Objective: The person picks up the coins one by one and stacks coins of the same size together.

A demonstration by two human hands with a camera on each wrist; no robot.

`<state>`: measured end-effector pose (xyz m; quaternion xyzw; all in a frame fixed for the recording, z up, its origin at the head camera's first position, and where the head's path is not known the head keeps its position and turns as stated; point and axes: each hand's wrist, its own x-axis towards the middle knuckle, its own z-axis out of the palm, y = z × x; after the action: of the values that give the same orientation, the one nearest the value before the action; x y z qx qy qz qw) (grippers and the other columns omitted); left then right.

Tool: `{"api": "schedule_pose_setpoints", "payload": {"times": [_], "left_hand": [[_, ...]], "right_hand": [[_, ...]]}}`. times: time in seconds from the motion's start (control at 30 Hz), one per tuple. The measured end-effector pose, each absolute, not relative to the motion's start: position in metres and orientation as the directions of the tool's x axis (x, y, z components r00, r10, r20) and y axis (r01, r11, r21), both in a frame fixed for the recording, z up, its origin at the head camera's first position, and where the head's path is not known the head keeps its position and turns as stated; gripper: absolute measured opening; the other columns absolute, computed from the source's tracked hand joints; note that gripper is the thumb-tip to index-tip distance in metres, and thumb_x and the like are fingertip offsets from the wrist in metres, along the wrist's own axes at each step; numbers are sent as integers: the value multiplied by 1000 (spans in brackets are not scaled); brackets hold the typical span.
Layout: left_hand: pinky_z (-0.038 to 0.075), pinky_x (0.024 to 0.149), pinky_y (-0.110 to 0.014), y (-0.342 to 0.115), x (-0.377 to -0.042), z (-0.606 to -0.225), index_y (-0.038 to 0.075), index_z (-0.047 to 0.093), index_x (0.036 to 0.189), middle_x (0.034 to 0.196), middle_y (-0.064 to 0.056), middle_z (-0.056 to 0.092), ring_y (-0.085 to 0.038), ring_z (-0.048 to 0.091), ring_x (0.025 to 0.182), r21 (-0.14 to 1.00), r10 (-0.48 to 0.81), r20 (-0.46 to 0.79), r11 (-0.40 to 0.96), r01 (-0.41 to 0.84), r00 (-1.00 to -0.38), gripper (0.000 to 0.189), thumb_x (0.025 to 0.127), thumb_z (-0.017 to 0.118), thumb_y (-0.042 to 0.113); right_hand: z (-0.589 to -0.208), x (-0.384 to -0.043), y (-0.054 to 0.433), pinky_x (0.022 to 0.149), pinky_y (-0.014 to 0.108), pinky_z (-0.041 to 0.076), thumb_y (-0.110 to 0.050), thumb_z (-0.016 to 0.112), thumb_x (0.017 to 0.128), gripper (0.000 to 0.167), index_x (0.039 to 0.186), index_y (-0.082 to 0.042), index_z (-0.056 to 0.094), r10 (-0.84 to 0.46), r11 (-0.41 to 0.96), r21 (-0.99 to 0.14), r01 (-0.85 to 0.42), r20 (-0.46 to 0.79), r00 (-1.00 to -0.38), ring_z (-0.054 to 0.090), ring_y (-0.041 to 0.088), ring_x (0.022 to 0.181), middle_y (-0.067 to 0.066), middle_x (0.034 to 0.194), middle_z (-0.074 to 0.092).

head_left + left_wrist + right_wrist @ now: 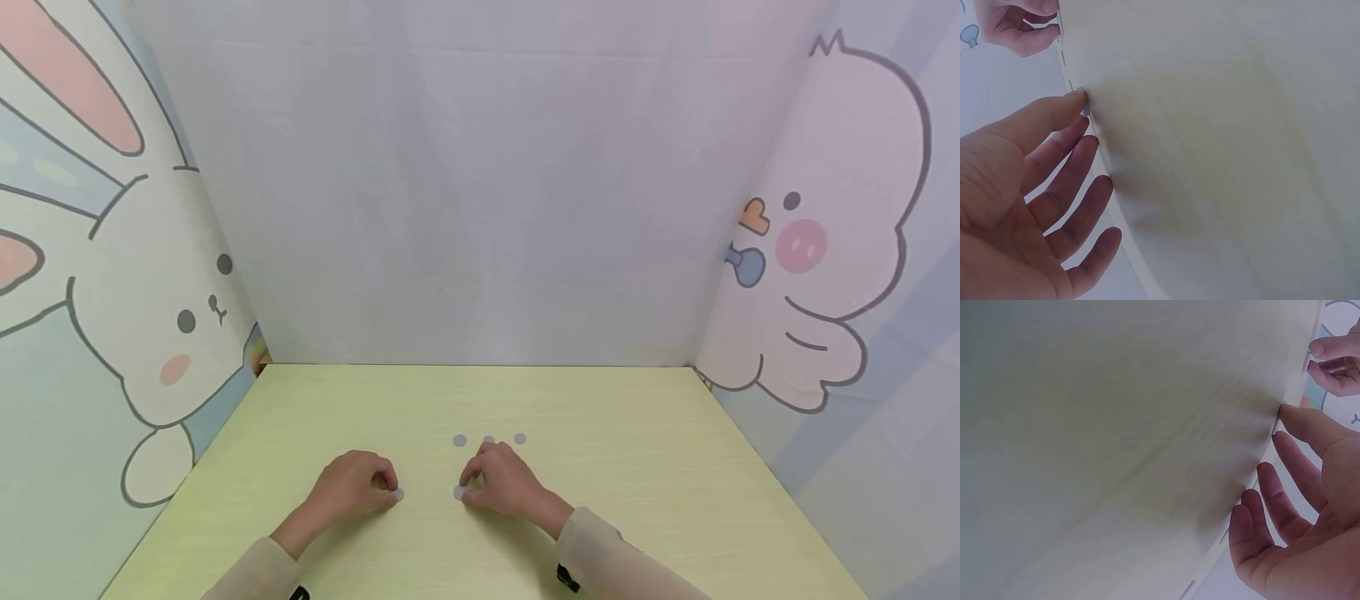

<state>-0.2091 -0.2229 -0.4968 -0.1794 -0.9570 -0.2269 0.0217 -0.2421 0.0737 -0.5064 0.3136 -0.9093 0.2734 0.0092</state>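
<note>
On the pale yellow table, my left hand [351, 485] pinches a small flat grey disc [400, 494] between thumb and forefinger. In the left wrist view this disc [1086, 107] is seen nearly edge-on at the thumb tip, close to the tabletop. To its right, my right hand [507, 483] pinches a second grey disc [458, 492] the same way, its other fingers bent near the table. Behind the right hand lie three more discs in a row: a left one [460, 440], a middle one [489, 438] partly hidden by the fingers, and a right one [520, 438].
The table [360, 400] has a light wood-grain top. A pale cloth backdrop [480, 208] rises at its far edge. Printed cloth stands at both sides, with a rabbit [150, 333] on the left and a white chick-like figure [840, 167] on the right.
</note>
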Motion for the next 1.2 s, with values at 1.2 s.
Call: {"api": "schedule_pose_setpoints", "payload": {"times": [1.2], "left_hand": [[55, 77, -38, -153, -219, -492, 20, 82, 92, 90, 9, 75, -15, 68, 87, 437, 349, 129, 820, 369, -928, 21, 75, 93, 20]], "right_hand": [[-506, -240, 73, 70, 21, 40, -22, 91, 82, 9, 89, -21, 85, -556, 661, -488, -570, 192, -809, 46, 4, 77, -12, 82, 66]]}}
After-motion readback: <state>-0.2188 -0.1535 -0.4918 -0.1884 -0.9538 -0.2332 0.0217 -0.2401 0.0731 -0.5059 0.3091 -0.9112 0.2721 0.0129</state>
